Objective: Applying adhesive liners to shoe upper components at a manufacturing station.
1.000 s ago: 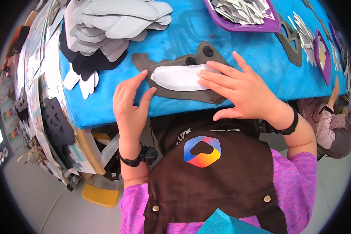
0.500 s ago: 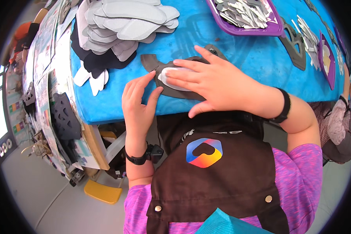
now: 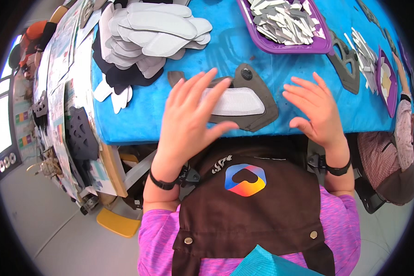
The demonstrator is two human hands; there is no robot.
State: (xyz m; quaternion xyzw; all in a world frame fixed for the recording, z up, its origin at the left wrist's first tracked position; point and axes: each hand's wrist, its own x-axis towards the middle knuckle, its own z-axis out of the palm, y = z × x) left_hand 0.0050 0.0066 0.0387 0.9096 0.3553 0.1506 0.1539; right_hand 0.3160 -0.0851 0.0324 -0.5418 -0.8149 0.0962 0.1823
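A dark grey, flat shaped piece (image 3: 267, 109) with a round black knob at its upper end lies near the table's front edge. On it rests a long, pale grey fabric-like pad (image 3: 244, 102), its left end hidden by my hand. My left hand (image 3: 188, 112) is over the left part of both, fingers stretched; whether it touches them I cannot tell. Raised to the right of the piece, my right hand (image 3: 313, 108) has its fingers spread and holds nothing.
A pile of pale grey pads (image 3: 161, 23) lies at the back left over black pieces (image 3: 124, 78), with small white pieces (image 3: 119, 99) in front. A purple tray (image 3: 285, 49) holds many strips. Another dark grey piece (image 3: 347, 69) lies right. A co-worker's arm (image 3: 404, 92) reaches in there.
My right hand has lifted off the pad and moved right, uncovering the knobbed end. My left hand has shifted right, over the pad's left part, with its fingers spreading.
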